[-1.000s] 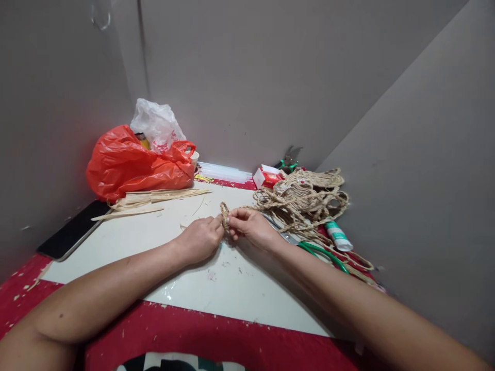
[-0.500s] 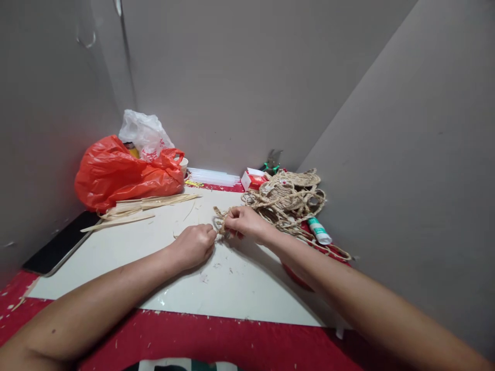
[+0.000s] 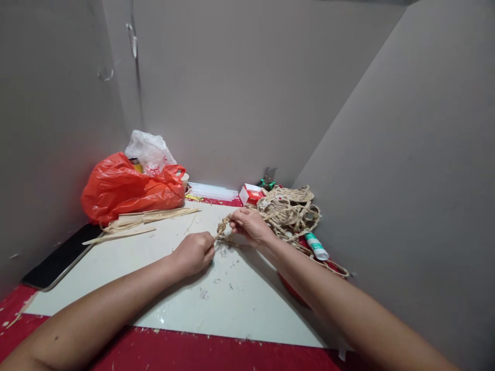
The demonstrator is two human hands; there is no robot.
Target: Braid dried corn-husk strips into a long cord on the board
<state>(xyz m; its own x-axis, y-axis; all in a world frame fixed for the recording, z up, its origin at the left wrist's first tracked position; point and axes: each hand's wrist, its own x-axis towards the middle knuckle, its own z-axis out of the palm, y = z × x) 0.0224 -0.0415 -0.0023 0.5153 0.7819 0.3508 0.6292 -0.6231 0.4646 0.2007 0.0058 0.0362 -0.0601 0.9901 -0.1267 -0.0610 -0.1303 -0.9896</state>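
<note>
Between my two hands is a short length of twisted straw rope, bent into a small curve just above the white board. My left hand is closed around its lower left end, knuckles up. My right hand pinches the upper part between thumb and fingertips. Another strand runs right beneath my right hand. Behind my right hand lies a tangled heap of the same tan rope, with loose loops trailing to the right.
A red plastic bag, pale flat strips and a black phone lie left. Clear sticks, a red-white box and green-handled pliers are at the back. A green-white tube lies right. Grey walls enclose the table.
My right hand has lifted slightly and moved a little right, so more of the rope between my hands shows. The camera view has tilted up, and my left hand keeps its grip.
</note>
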